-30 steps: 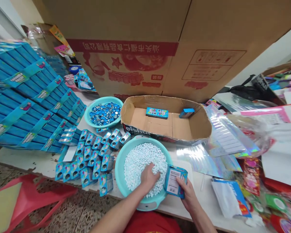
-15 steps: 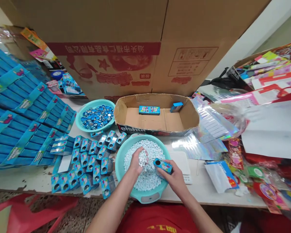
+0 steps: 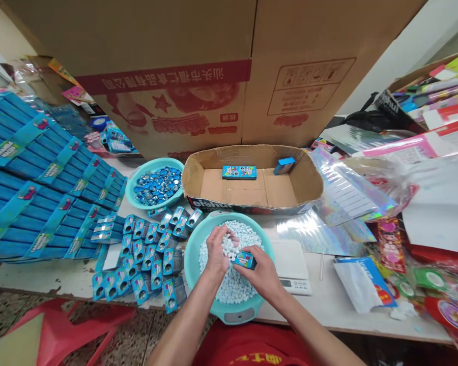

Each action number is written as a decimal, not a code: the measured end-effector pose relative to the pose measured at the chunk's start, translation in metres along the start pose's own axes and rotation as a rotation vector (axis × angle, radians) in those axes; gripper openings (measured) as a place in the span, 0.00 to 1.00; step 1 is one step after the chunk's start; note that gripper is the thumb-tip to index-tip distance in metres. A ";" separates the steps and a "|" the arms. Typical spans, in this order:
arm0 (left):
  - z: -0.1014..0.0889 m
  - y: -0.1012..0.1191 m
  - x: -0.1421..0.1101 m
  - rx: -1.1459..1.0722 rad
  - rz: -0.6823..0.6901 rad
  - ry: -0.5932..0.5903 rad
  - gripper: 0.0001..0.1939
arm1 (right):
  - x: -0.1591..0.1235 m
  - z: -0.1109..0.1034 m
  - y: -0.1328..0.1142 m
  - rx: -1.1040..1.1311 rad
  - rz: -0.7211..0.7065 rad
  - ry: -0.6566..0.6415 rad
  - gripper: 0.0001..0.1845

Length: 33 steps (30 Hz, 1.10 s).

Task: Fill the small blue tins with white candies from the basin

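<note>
Over a turquoise basin (image 3: pixel 193 249) full of small pale candies (image 3: pixel 234 284), my left hand (image 3: pixel 218 249) is cupped around a heap of the candies. My right hand (image 3: pixel 260 269) grips a small blue candy box (image 3: pixel 245 260), tilted, with its hole end against the heap in my left palm. To the left of the basin stand several similar blue boxes (image 3: pixel 150 254) with round holes in their tops. Behind them a second turquoise bowl (image 3: pixel 133 195) holds many blue and silver round caps (image 3: pixel 158 185).
A low cardboard tray (image 3: pixel 213 195) behind the basin holds two blue boxes. Stacked blue display packs (image 3: pixel 49 198) rise at the left. A white scale (image 3: pixel 293 264) lies right of the basin, near shiny film sheets (image 3: pixel 336 193). A large carton (image 3: pixel 198 40) blocks the back.
My right hand has moved left with the candy box, bringing it from beside my left hand to the candies in my palm. The view has shifted slightly.
</note>
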<state>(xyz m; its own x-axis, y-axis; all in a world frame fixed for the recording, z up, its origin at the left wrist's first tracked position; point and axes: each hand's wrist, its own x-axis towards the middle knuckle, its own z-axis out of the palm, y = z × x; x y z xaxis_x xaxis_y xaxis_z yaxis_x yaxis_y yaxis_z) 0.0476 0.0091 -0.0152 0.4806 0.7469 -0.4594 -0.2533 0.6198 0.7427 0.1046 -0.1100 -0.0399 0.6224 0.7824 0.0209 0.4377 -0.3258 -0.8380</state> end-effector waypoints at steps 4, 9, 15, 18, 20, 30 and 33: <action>-0.002 0.002 -0.001 0.005 -0.005 -0.019 0.15 | 0.001 0.002 0.000 0.015 0.006 -0.006 0.13; -0.005 0.000 0.000 0.018 -0.001 -0.050 0.16 | -0.003 0.004 -0.004 -0.010 0.004 0.024 0.14; -0.006 0.001 0.001 0.028 -0.014 -0.111 0.16 | -0.003 0.005 -0.007 -0.015 0.037 0.028 0.15; -0.006 0.002 0.001 0.035 0.030 -0.096 0.16 | 0.001 0.004 -0.009 -0.010 0.023 0.043 0.15; -0.005 0.001 0.000 0.041 0.040 -0.086 0.16 | 0.004 0.003 -0.010 -0.005 0.015 0.035 0.14; 0.002 -0.001 -0.005 0.113 0.110 -0.088 0.15 | 0.003 -0.003 -0.011 0.043 0.001 0.015 0.15; 0.006 -0.002 -0.009 0.157 0.121 -0.095 0.15 | 0.004 -0.003 -0.010 0.059 0.010 0.014 0.15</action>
<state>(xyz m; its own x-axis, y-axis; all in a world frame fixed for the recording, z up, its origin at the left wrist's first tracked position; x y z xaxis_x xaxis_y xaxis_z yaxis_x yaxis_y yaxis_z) 0.0490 -0.0001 -0.0093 0.5339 0.7826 -0.3200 -0.1837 0.4768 0.8596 0.1045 -0.1049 -0.0298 0.6359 0.7715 0.0192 0.3926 -0.3020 -0.8687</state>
